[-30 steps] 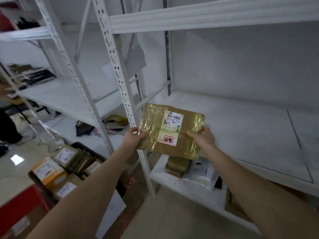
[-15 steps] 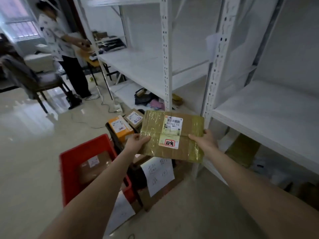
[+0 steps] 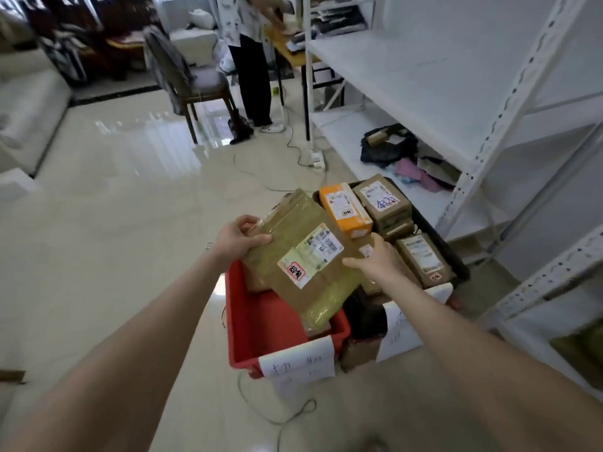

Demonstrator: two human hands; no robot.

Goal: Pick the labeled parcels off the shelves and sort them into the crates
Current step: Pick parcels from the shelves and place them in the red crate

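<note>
the pale shiny floor (image 3: 114, 223) filled most of the view, and the white metal shelves (image 3: 424, 76) stood along the right side. far behind, a person (image 3: 251, 76) stood beside a chair (image 3: 195, 83). on the floor near the shelves sat a red crate (image 3: 261, 321) with a paper sign (image 3: 297, 360) hanging on its near wall. just beside it, to the right, was a black crate (image 3: 455, 256) packed with brown parcels and one orange box (image 3: 346, 210).

a flat brown parcel (image 3: 303, 256), wrapped in clear tape, was held tilted above the red crate, over another brown parcel lying inside; i could not tell if the two touched. the left hand (image 3: 238, 243) had its grip closed on the far left corner of the parcel, thumb on top. the right hand (image 3: 378, 259) had its grip on the right edge, thumb on the top face and the other fingers hidden below. a white label (image 3: 321, 247) with a barcode faced up on the parcel, and next to it was a smaller sticker with red writing.
</note>
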